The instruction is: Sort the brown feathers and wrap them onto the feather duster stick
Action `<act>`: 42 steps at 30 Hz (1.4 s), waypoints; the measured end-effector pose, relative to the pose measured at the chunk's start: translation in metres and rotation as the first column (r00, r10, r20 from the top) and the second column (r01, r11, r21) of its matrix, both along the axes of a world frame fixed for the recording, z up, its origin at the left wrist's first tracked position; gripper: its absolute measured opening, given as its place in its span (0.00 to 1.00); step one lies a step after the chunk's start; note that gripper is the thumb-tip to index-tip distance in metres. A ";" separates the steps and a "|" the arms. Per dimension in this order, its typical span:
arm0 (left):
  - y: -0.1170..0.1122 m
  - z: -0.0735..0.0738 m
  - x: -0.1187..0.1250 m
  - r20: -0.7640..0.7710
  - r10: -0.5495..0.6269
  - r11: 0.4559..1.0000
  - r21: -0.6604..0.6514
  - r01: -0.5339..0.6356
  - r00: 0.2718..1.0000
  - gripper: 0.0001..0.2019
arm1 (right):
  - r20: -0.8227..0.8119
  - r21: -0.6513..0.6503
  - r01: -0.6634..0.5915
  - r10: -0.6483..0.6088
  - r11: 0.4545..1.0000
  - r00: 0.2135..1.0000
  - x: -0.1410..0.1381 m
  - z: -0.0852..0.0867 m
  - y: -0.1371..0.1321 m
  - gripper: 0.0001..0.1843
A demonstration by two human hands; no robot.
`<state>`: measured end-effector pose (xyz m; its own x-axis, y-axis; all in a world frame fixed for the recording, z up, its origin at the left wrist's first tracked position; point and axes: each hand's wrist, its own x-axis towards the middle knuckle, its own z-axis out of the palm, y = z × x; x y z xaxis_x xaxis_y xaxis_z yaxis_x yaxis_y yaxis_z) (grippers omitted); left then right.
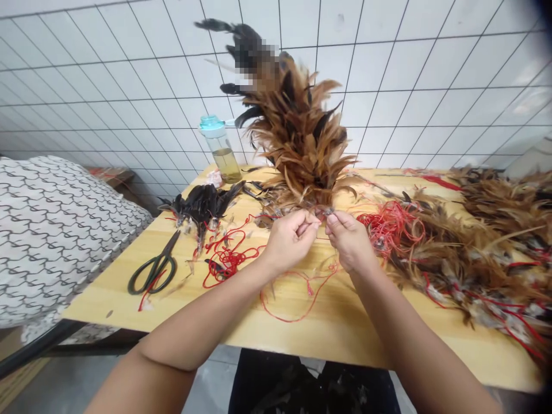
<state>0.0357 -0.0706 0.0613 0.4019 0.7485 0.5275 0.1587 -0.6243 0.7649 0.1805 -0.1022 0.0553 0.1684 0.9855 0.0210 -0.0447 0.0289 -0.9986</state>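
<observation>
A tall feather duster of brown and black feathers stands tilted to the left in front of me. At its base my right hand is closed, the thumb pressed on the bound lower end. Close beside it, my left hand pinches a red string, a short bit of which shows between the two hands. A loop of red string hangs below them over the tabletop. The duster's handle, if there is one, is hidden.
On the wooden table lie scissors, black feathers and tangled red string at left. A bottle stands behind. To the right are more red string and brown feather bundles. A tiled wall closes off the back.
</observation>
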 end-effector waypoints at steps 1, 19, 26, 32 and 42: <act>0.001 -0.001 0.000 -0.012 0.001 1.000 0.022 0.000 1.000 0.07 | -0.056 -0.003 0.020 -0.020 1.000 0.998 0.000 0.001 0.000 0.23; 0.022 -0.006 -0.005 -0.186 -0.080 0.996 -0.056 0.071 0.979 0.07 | -0.580 -0.131 -0.098 0.004 0.987 0.814 0.009 -0.003 0.004 0.17; 0.032 -0.013 -0.005 -0.281 -0.020 0.999 0.032 0.030 0.959 0.06 | -0.678 -0.129 -0.072 -0.035 0.989 0.734 0.014 -0.004 0.005 0.09; 0.036 -0.022 -0.005 -0.320 0.088 0.981 0.190 -0.027 0.943 0.06 | -0.694 -0.157 0.047 -0.144 0.986 0.705 0.009 -0.005 0.002 0.11; 0.013 -0.009 -0.002 -0.127 0.116 0.920 0.386 -0.059 0.985 0.08 | -0.682 -0.139 0.083 -0.156 0.987 0.715 0.000 -0.007 0.001 0.11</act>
